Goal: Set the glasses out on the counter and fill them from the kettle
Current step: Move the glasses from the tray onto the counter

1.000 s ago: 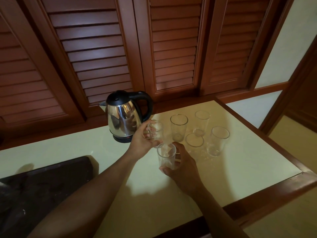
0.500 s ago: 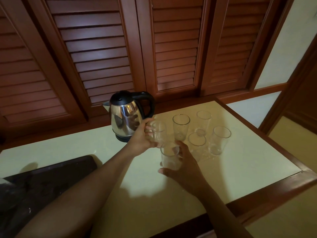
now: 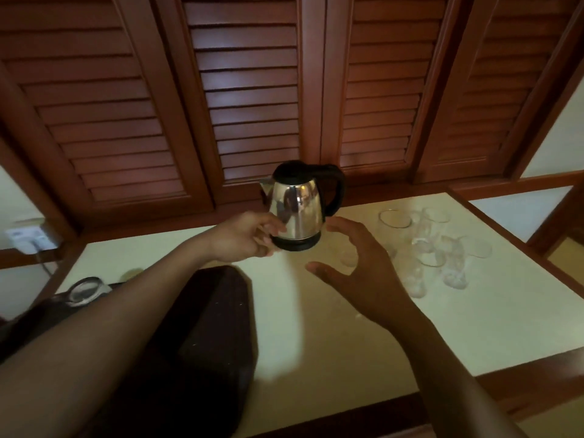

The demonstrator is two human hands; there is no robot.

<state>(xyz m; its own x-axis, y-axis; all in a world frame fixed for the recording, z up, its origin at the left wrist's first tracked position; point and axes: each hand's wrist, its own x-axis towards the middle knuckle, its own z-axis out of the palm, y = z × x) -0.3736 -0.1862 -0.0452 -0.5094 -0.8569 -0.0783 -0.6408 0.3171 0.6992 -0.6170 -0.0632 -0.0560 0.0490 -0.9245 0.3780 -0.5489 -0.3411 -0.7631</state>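
**Kettle and glasses on tabletop: both hands near the kettle, neither gripping**

The polished steel kettle with black lid, handle and base (image 3: 298, 211) stands upright on the pale cream tabletop (image 3: 331, 327), near its far edge and in front of the reddish-brown louvred wooden doors (image 3: 249, 90). Its spout points left, its handle right.

The left hand (image 3: 245, 237) is at the lower left side of the kettle. Its fingers (image 3: 273, 229) are partly curled and lie against or just beside the steel wall near the base; whether they actually touch cannot be told. It clasps nothing.

The right hand (image 3: 357, 267) hovers above the tabletop, just in front of and right of the kettle's base. It is spread wide, thumb out to the left, fingers arched, and it is empty.

The cluster of clear drinking glasses (image 3: 433, 251) stands on the tabletop to the right of the kettle and beyond the right hand, clear of both hands. The glasses are packed close and motion-blurred; their exact number cannot be told.

A dark brown mat (image 3: 215, 327) lies on the left part of the tabletop, partly under the left forearm. A white wall socket with a plug (image 3: 30, 237) sits at the far left.
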